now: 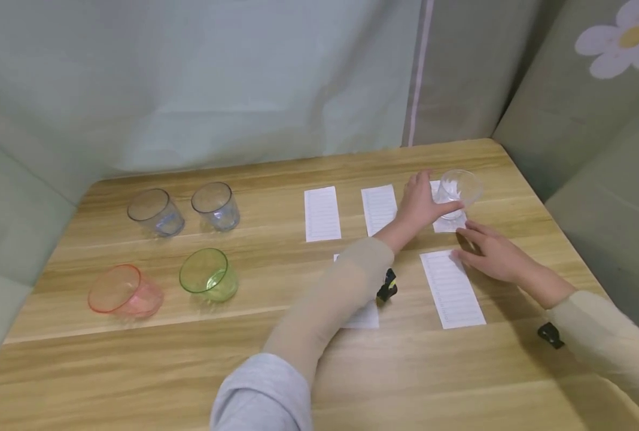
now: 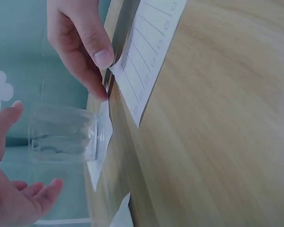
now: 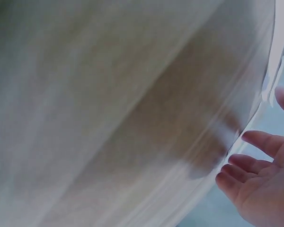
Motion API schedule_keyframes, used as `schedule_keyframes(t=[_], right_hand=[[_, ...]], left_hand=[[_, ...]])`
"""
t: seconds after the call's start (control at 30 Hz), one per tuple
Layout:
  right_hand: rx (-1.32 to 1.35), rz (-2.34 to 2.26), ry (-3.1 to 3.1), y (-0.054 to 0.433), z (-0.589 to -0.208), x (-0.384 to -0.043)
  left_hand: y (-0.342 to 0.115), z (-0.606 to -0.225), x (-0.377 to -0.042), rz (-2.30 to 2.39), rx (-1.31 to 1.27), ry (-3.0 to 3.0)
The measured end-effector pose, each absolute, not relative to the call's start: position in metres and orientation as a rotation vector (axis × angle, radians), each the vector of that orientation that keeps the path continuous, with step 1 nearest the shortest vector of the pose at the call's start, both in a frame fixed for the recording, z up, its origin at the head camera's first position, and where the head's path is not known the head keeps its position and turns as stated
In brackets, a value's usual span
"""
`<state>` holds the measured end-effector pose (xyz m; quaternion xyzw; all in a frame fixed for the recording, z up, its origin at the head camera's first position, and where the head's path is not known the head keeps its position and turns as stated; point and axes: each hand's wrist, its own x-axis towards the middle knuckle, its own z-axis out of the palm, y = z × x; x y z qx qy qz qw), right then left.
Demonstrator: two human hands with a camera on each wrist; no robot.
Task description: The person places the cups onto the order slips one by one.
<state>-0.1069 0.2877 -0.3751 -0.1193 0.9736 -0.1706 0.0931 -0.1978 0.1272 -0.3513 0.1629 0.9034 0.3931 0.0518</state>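
Closely, the left grip [image 1: 417, 205] flanks a clear cup [image 1: 463, 187].

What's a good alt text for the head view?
The left hand and right hand are close to a clear cup on a paper slip, toward the right of a wooden table. Four more slips lie nearby, and at left are two bluish cups, a red cup and a green cup.

The left hand [image 1: 419, 206] and right hand [image 1: 494, 254] are bare; beige sleeves [image 1: 325, 299] cover the forearms, small black pieces [image 1: 387, 287] sit by the wrists, and a grey cuff [image 1: 265, 392] circles the left arm.
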Motion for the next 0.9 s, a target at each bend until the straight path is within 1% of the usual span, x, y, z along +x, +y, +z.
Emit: schedule_keyframes(t=[0.4, 0.73, 0.9], right_hand=[[-0.397, -0.531, 3.002, 0.277, -0.365, -0.114], [-0.476, -0.559, 3.016, 0.258, -0.354, -0.129], [-0.500, -0.539, 3.012, 0.250, -0.346, -0.136]], left_hand=[[0.091, -0.325, -0.194, 1.231, 0.542, 2.699], [0.041, -0.306, -0.190, 1.342, 0.618, 2.664], [0.018, -0.295, -0.188, 1.320, 0.646, 2.699]])
